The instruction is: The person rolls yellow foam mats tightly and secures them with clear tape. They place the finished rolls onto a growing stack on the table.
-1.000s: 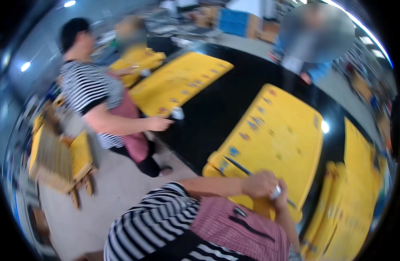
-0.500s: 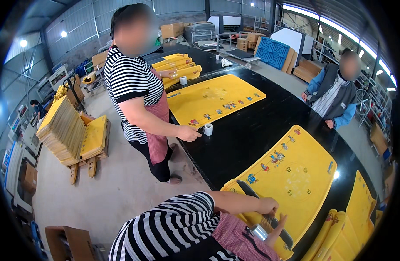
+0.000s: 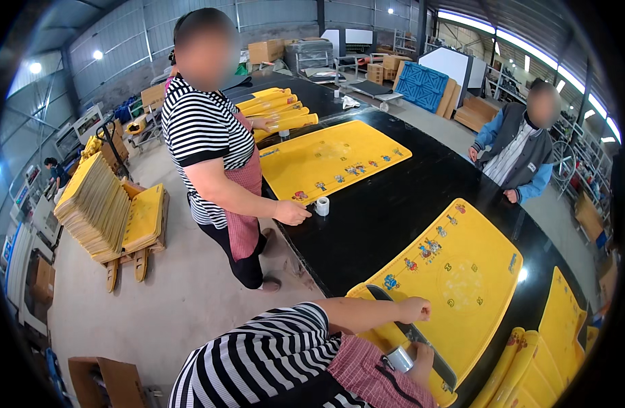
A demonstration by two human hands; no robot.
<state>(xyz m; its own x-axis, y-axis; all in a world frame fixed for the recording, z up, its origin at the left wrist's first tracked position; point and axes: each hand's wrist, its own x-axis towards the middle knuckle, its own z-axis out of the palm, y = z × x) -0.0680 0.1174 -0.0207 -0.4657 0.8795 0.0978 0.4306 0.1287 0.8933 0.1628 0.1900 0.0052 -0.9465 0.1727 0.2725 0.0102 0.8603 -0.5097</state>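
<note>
My left hand (image 3: 414, 310) hovers over the near part of a yellow printed mat (image 3: 486, 272), its fingers drawn together; anything between them is too small to see. Close to my body, my right hand (image 3: 422, 358) is closed at the side of a silvery tape roll (image 3: 399, 359), its fingers partly hidden. A long dark strip (image 3: 420, 334) with rounded ends runs along the near edge of the mat. Beneath my arms, a curled yellow part (image 3: 387, 334) shows beside that strip. Cartoon figures are printed along the mat's left side.
A co-worker in stripes stands left, one hand (image 3: 292, 212) by a tape roll (image 3: 322, 206) near another yellow mat (image 3: 336, 160). Rolled yellow mats (image 3: 275, 109) lie behind, others (image 3: 513, 364) at right. Another person (image 3: 520, 146) stands across the black table (image 3: 367, 228). A loaded pallet (image 3: 146, 224) stands left.
My hands have moved apart: the left has lifted away from the dark strip, while the right has drawn back to the tape roll. The co-worker's hand at the far tape roll stays about the same.
</note>
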